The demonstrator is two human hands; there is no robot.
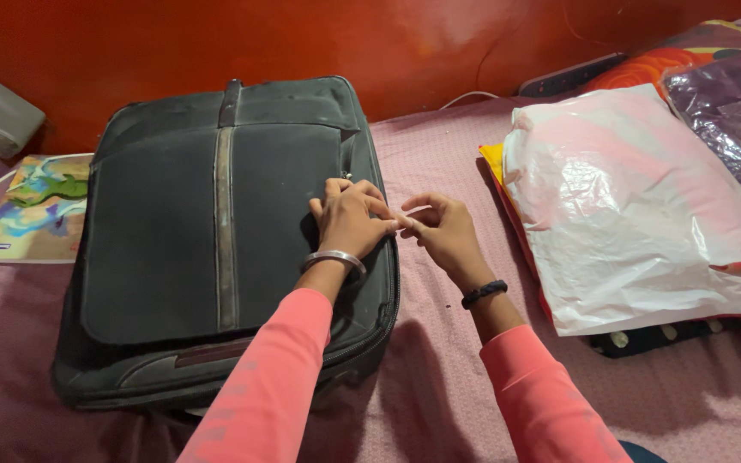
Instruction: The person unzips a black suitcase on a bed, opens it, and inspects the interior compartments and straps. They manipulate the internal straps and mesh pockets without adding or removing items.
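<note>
1. Two hands work at the right edge of a black suitcase [216, 231], which lies flat on a bed [439, 386] covered in a pink patterned sheet, toward the bed's left side.
2. The left hand [349, 219] rests palm down on the suitcase lid near its right edge, fingers bent and pressed onto the fabric. It grips nothing that shows; a silver bangle [334, 257] circles the wrist.
3. The right hand [446, 231] hovers just beside the suitcase's right edge, over the sheet, with thumb and forefinger pinched together and touching the fingertips of the left hand. It seems to pinch something small, perhaps a zip pull, but the spot is too small to tell. A black band [484, 293] sits on this wrist.
4. Both arms wear pink sleeves and come in from the bed's near edge.
5. The suitcase has a grey strip running down the middle of its lid, and its lid looks shut.
6. A colourful booklet [36, 210] lies at the bed's left edge, just beside the suitcase.
7. Toward the right edge lies a white plastic bag [636, 214] with something pink inside it, resting on an orange and yellow fabric, well apart from the suitcase.
8. A purple plastic-wrapped bundle [731, 120] sits at the far right corner.
9. An orange-red wall [302, 39] runs along the far edge.
</note>
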